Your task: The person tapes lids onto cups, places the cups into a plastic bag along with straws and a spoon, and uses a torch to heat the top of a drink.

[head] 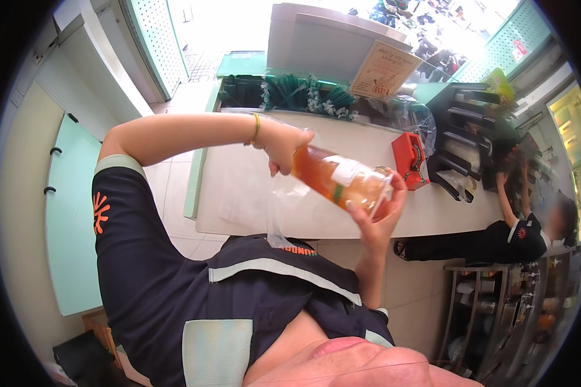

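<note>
A clear cup of amber drink (322, 171) with a white label and a green mark is tilted nearly onto its side above the counter (232, 179). My left hand (285, 147) is closed round its left end. At its wider, paler right end, the fingers and thumb of my right hand (380, 208) grip the rim. A thin clear plastic bag (283, 208) hangs below my left hand and reaches down in front of my dark shirt. Whether the left fingers also hold this bag is hidden.
A red tape dispenser (409, 162) stands right on the counter, beside black holders (460, 145). Wrapped green straws (295, 94) and a printed sign (386, 70) line the back. A co-worker (503, 237) reaches over the far right end, near metal shelving (479, 309).
</note>
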The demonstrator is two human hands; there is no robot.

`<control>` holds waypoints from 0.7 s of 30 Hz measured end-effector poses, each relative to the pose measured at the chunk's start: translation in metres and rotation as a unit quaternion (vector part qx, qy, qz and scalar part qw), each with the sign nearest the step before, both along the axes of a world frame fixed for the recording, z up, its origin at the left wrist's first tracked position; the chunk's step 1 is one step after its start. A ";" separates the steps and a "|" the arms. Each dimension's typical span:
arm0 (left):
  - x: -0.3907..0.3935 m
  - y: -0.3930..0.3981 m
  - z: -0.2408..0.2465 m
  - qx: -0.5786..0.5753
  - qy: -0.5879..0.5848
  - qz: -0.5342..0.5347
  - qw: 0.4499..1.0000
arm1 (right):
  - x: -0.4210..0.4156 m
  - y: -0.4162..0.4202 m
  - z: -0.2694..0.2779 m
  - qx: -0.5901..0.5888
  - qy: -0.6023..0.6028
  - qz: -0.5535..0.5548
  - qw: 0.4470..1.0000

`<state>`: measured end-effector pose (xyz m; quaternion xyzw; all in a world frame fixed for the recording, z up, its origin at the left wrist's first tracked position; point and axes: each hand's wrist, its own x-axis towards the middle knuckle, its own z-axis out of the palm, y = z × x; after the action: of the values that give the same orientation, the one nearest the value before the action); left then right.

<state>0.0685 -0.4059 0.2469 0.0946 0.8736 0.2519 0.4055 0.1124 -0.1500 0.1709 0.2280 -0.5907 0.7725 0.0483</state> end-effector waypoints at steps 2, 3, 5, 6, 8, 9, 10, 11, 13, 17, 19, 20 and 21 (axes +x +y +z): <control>0.019 0.013 0.012 0.081 -0.015 -0.013 0.997 | 0.006 -0.015 -0.029 0.055 0.008 -0.035 0.998; 0.025 0.016 0.010 0.126 -0.027 -0.032 0.991 | 0.010 -0.027 -0.037 0.061 0.014 -0.042 0.997; 0.042 0.022 0.013 0.172 0.020 -0.051 0.984 | 0.017 -0.055 -0.048 0.100 0.087 -0.059 0.989; 0.048 0.025 0.022 0.161 0.022 -0.047 0.986 | 0.016 -0.068 -0.052 0.134 0.151 -0.073 0.977; 0.053 0.028 0.025 0.155 0.056 -0.027 0.986 | 0.008 -0.087 -0.060 0.165 0.246 -0.089 0.951; 0.055 0.020 0.015 0.156 0.089 -0.007 0.984 | -0.001 -0.095 -0.064 0.159 0.279 -0.088 0.943; 0.059 0.011 0.012 0.156 0.122 0.021 0.980 | -0.008 -0.104 -0.062 0.149 0.312 -0.080 0.935; 0.061 0.001 0.014 0.191 0.103 0.073 0.973 | -0.014 -0.109 -0.057 0.227 0.329 -0.063 0.914; 0.063 -0.021 0.024 0.259 0.059 0.176 0.948 | -0.022 -0.121 -0.043 0.380 0.350 -0.031 0.855; 0.071 -0.040 0.029 0.260 0.095 0.164 0.947 | -0.043 -0.143 -0.047 0.610 0.233 0.040 0.756; 0.065 -0.054 0.003 0.239 0.072 0.214 0.944 | -0.056 -0.148 -0.054 0.645 0.221 0.152 0.716; 0.063 -0.061 -0.006 0.284 0.112 0.256 0.917 | -0.067 -0.143 -0.072 0.633 0.238 0.179 0.714; 0.055 -0.072 -0.017 0.323 0.104 0.290 0.895 | -0.076 -0.140 -0.082 0.621 0.255 0.209 0.711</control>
<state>0.1239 -0.4782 0.2301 -0.0113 0.7698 0.6154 0.1687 0.0367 -0.2897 0.0893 0.5127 -0.8399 0.1338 -0.1176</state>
